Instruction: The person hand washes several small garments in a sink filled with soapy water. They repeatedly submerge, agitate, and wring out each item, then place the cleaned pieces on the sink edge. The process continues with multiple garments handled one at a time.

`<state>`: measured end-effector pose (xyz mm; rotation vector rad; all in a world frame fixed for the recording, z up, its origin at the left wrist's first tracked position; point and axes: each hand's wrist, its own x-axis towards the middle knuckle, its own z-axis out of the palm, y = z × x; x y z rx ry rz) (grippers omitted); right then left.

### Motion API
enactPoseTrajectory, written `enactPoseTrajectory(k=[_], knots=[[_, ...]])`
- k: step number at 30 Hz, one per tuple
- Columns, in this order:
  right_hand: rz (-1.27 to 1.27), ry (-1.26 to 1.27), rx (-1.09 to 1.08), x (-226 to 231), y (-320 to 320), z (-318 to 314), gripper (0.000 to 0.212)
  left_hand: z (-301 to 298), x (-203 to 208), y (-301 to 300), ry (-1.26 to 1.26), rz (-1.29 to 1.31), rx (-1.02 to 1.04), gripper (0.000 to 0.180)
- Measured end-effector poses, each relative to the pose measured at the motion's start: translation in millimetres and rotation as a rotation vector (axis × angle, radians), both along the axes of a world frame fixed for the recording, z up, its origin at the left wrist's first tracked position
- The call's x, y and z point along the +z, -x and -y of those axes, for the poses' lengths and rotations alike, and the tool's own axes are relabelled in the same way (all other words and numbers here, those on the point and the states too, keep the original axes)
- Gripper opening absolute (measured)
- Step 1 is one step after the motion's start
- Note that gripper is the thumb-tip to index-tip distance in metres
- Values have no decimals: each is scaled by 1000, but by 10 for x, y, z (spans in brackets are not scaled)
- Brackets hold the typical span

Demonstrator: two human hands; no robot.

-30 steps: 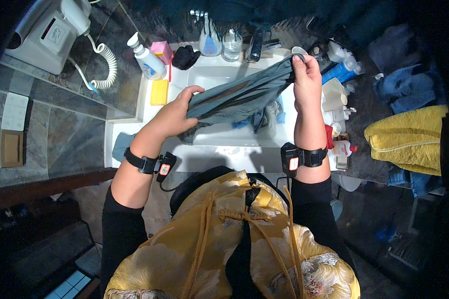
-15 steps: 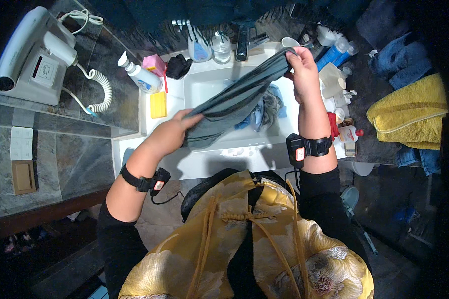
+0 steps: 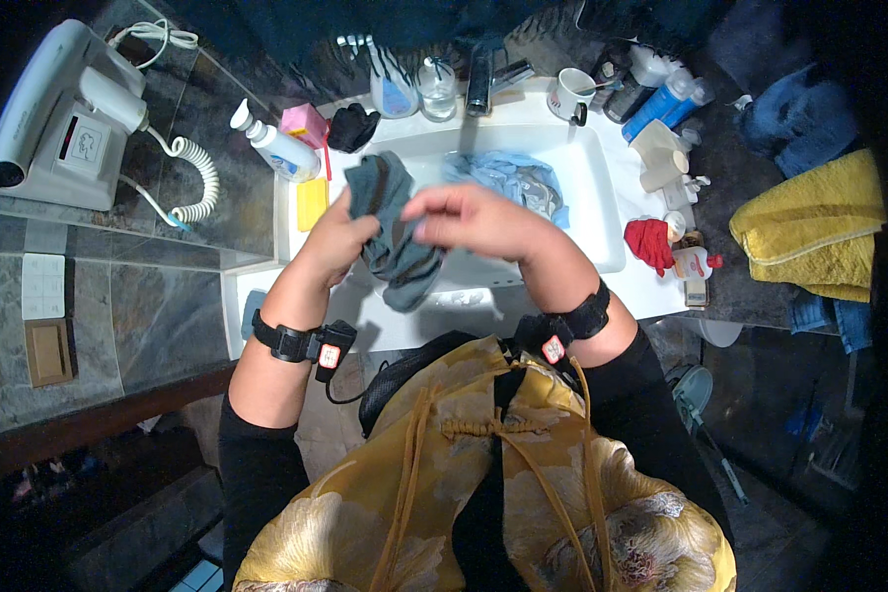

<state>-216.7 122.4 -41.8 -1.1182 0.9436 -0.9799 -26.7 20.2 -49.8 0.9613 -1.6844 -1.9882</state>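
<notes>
Left hand [image 3: 341, 237] closed on a grey-green cloth [image 3: 401, 261], thumb and fingers pinching its left side. Cloth bunched and folded, hanging in front of the left part of a white washbasin [image 3: 602, 212], its lower end over the front edge. Right hand [image 3: 479, 222] at the cloth's right side, fingers loosely parted, not clenched; motion blur on the fingertips, so contact with the cloth could not be told. Both forearms wore black straps [image 3: 588, 313] with small boxes attached.

In the basin, right of centre and beyond the right hand: a light-blue and grey heap of fabric [image 3: 508, 181], looking wet.

Left end of the counter: a yellow block [image 3: 312, 205] near the left hand, a white pump bottle [image 3: 291, 156] tilted in the view, a pink box [image 3: 306, 123], and a crumpled black cloth [image 3: 353, 128] just beside the box. Back edge: a spray bottle [image 3: 395, 96], a clear bottle [image 3: 437, 94], a dark faucet [image 3: 480, 87], then a white mug [image 3: 565, 96] with a stick-like item in it.

Right end: blue cylindrical containers [image 3: 656, 109], a red cloth [image 3: 647, 245], a red-capped bottle [image 3: 694, 262]. Farther right, a yellow towel [image 3: 809, 232]. Far left, a white hair dryer [image 3: 113, 99] with a coiled cord [image 3: 209, 183].
</notes>
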Motion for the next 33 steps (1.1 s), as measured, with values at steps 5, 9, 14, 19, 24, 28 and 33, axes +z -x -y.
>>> enactPoseTrajectory(k=[5,9,14,19,24,28,33], knots=[[-1,122,-252,-111,29,155,35,-102,52,-31,-402,-265,-213,63],[-177,312,-279,-199,-17,158,42,-194,55,76,-46,-128,-240,61],[-266,280,-482,-343,159,243,37,-257,90,80,-264,-116,-103,55],[494,-223,-193,-806,-75,184,59,-168,187,-15,-492,-313,-131,44],[672,-562,-12,-1178,-65,87,70,111,229,-341,-362,-207,144,38],[893,-580,226,-1253,-1,74,79,266,63,-657,37,127,109,40],[938,-592,411,-1216,-385,163,80,-36,-411,-619,449,631,-370,78]])
